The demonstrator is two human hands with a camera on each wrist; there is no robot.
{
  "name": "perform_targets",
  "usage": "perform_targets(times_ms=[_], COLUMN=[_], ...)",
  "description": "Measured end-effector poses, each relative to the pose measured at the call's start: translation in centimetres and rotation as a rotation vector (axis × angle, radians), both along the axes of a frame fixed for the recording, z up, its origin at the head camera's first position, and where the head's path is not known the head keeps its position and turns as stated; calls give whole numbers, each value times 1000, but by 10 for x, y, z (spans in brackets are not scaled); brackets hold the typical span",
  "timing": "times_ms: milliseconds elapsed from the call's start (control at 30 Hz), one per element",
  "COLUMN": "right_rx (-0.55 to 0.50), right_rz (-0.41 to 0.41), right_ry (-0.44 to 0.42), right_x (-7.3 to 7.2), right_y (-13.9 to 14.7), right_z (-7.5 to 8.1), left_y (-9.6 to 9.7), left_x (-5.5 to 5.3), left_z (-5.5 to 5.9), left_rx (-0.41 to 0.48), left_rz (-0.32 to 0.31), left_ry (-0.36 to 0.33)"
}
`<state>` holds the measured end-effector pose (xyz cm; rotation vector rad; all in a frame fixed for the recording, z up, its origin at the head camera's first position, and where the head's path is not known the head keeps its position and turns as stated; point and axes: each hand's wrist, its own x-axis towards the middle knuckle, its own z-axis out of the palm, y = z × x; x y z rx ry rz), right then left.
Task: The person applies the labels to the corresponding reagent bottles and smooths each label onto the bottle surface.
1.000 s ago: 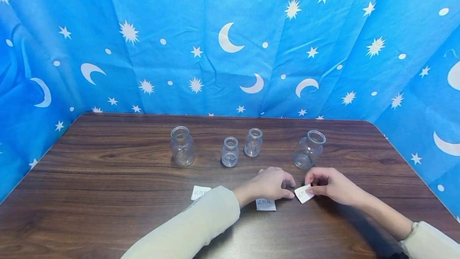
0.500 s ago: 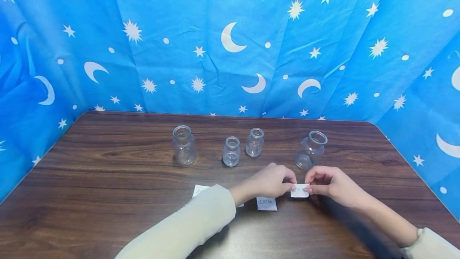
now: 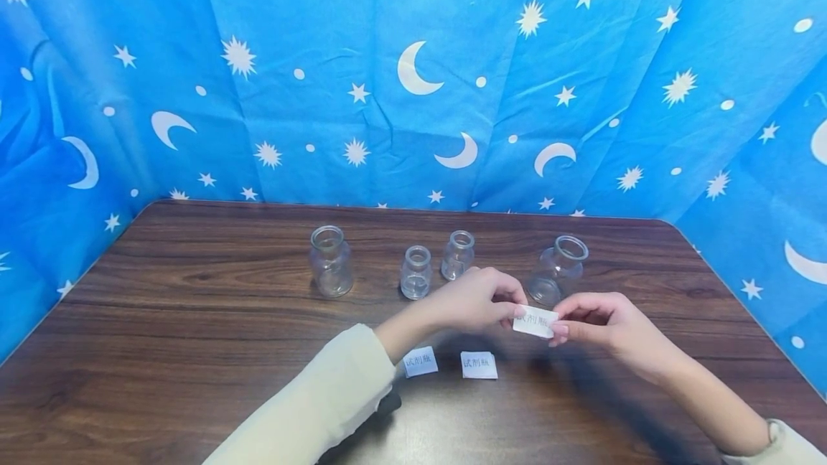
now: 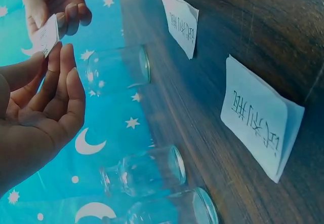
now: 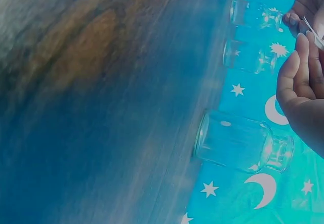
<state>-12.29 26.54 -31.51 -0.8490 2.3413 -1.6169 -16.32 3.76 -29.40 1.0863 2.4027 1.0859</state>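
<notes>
Both hands hold a small white paper label with printed Chinese characters, raised above the table. My left hand pinches its left edge between thumb and fingers; my right hand pinches the right edge. The label looks layered or folded in the left wrist view, where thumb and fingertips meet on it. Just behind the hands stands a large clear glass jar. A small glass jar is partly covered by the left hand. Two more paper labels, one left and one right, lie on the table below the left forearm and hand.
Another small glass jar and a large glass jar stand upright further left on the dark wooden table. A blue curtain with moons and stars hangs behind the table. The left sleeve covers part of the tabletop.
The left hand first took hold of the label beside the right hand. Both hands then lifted it. The left sleeve has shifted, uncovering one label and covering another further left.
</notes>
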Motion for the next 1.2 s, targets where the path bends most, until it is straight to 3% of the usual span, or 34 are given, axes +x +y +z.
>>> perform_targets(times_ms=[300,500,733,833,1067,1200], right_rx=[-37,-16,19,14,-47,-50], right_rz=[55,34,-55,-73,33,41], right_ry=[-11,-18,-11,-18,-2,5], right_x=[-3,-2,-6,-8,-9,-9], right_y=[-4,-6,-2,0,-8,-11], right_z=[-8,-6,-5,-7,-10,-9], left_y=[-5,-6,-8,-6,3,5], left_x=[-1,-3,-2,1,7,9], left_z=[-12,-16,-9,-8,-18,-22], left_rx=[15,51,164,175,101,80], left_rz=[48,66,176,163,125,102], left_ry=[-35,-59,-15,-27,-22,1])
